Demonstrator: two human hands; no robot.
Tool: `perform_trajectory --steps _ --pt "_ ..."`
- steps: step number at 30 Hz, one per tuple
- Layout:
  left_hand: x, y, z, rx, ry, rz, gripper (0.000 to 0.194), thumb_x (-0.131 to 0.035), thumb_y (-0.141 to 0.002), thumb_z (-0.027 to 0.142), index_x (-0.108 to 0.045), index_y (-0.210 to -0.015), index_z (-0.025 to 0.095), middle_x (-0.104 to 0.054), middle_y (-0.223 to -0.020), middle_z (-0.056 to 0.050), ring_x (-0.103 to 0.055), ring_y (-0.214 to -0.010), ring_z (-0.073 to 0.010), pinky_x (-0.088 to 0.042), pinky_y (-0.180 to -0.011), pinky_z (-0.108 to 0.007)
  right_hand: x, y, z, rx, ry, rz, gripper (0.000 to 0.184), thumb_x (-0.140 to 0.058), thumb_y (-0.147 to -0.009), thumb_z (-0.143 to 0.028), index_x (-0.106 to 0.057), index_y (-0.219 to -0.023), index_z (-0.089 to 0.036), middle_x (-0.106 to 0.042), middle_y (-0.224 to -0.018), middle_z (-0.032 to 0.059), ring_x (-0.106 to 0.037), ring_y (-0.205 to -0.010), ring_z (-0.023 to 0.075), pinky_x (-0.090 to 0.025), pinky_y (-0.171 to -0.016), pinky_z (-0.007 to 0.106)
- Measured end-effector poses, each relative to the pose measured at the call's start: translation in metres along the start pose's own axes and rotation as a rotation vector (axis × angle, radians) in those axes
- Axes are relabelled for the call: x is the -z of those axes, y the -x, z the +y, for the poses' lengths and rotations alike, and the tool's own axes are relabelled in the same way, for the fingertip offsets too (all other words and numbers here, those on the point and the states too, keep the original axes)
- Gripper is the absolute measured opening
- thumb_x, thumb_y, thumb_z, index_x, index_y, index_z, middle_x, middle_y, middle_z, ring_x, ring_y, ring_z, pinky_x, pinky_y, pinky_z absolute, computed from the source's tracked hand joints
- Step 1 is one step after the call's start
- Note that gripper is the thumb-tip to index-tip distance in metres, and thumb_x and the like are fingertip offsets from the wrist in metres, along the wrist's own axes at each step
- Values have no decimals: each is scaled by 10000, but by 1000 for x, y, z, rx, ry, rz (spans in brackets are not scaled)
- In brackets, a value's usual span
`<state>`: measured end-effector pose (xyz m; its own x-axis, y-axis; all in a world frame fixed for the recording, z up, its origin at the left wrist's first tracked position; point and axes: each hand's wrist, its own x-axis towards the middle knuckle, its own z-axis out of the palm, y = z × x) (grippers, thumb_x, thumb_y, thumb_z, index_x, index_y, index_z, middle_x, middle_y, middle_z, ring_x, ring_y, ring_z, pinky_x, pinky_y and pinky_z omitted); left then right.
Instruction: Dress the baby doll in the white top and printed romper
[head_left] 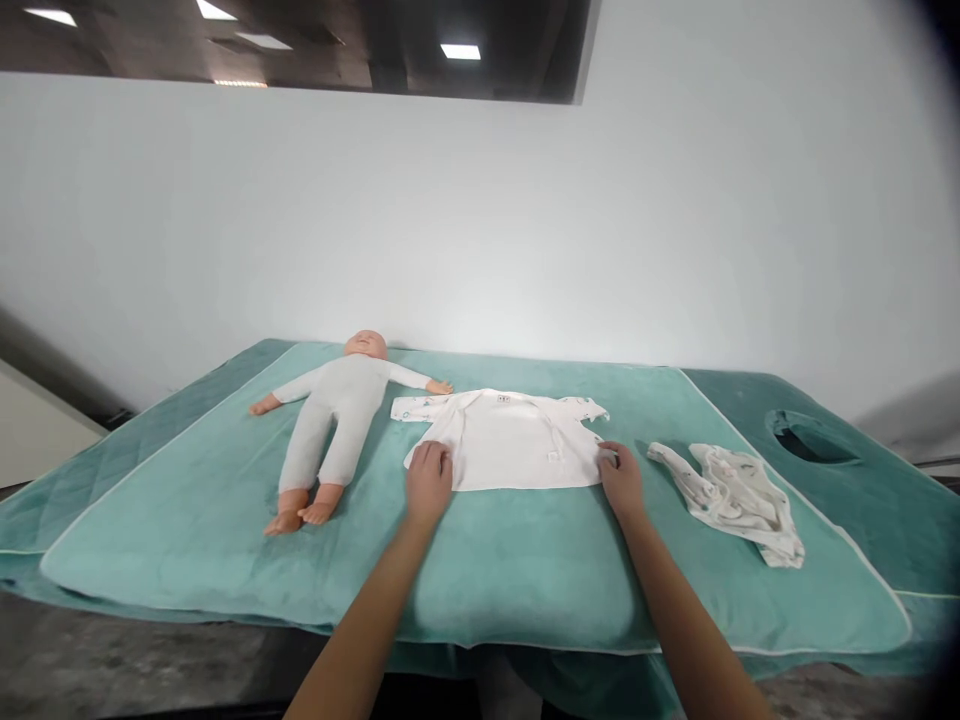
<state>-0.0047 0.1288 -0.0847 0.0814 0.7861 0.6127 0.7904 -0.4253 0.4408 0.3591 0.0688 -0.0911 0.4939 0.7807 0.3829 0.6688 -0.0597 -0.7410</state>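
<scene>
Head cam is the only view here, so I'll use the white shirt [510, 445] as the landmark for everything. It's lying flat on the green mat [225, 550], neckline pointing away from the person, sleeves out to the sides and hem facing the person. Left hand [430, 472] is on the shirt's lower left corner, fingers close together and bent down onto the cloth. Can't see the thumb properly, so I can't tell if it's gripping or just pressing. Right hand [621, 482] is at the shirt's lower right corner, thumb and fingertips curled in with little gap between them, but I can't tell if there's cloth caught in there

Step in hand looks like spreading and straightening the shirt to me. From here I'd say the next move calls for a light, even touch on both corners, since pulling on one side alone could skew the hem. The right sleeve looks shorter or bunched compared to the left one, so it may want opening out

Left of the shirt there's a doll [349, 390] on its back, one hand near the left sleeve. Right of the shirt is a crumpled patterned garment [750, 500], well apart from it
</scene>
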Motion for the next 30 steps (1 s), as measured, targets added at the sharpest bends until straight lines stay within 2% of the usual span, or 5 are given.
perform_trajectory --steps 4,9,16,20,30 --pt "-9 -3 -3 15 -73 -50 205 -530 -909 224 -642 -1080 209 -666 -1158 -118 -574 -1130 -286 -448 -975 -452 -2 13 -15 198 152 137 320 -406 -821 -162 -649 -1028 -185 -586 -1266 158 -544 -1187 276 -430 -1045 458" --pt "-12 -3 -2 58 -109 -119 272 -498 -953 287 -654 -1168 229 -676 -1276 -107 -563 -1251 -280 -382 -1068 -497 -12 27 -38 555 278 -196 301 -431 -920 -170 -682 -1073 -232 -661 -1203 115 -582 -1135 261 -437 -1010 409" --pt "-14 -4 1 -77 -133 -237 318 -469 -969 251 -651 -1229 269 -635 -1383 -65 -521 -1359 -260 -310 -1159 -538 -31 24 -42 385 432 -177 277 -455 -1004 -390 -655 -1025 -200 -663 -1070 130 -576 -1012 281 -435 -891 393" --pt "-20 0 -1 -53 -197 -183 325 -459 -959 177 -663 -1205 240 -695 -1281 -101 -575 -1307 -257 -348 -1151 -509 -38 20 -44 311 419 -211 244 -443 -1003 -321 -643 -934 -200 -640 -974 114 -573 -915 257 -424 -819 364" --pt "-12 4 4 -104 -174 -182 288 -468 -911 54 -660 -1078 189 -734 -1133 -96 -684 -1058 -235 -513 -956 -385 -45 30 -41 621 314 -193 172 -481 -983 -243 -648 -979 -201 -681 -1195 86 -591 -1125 248 -425 -952 383"
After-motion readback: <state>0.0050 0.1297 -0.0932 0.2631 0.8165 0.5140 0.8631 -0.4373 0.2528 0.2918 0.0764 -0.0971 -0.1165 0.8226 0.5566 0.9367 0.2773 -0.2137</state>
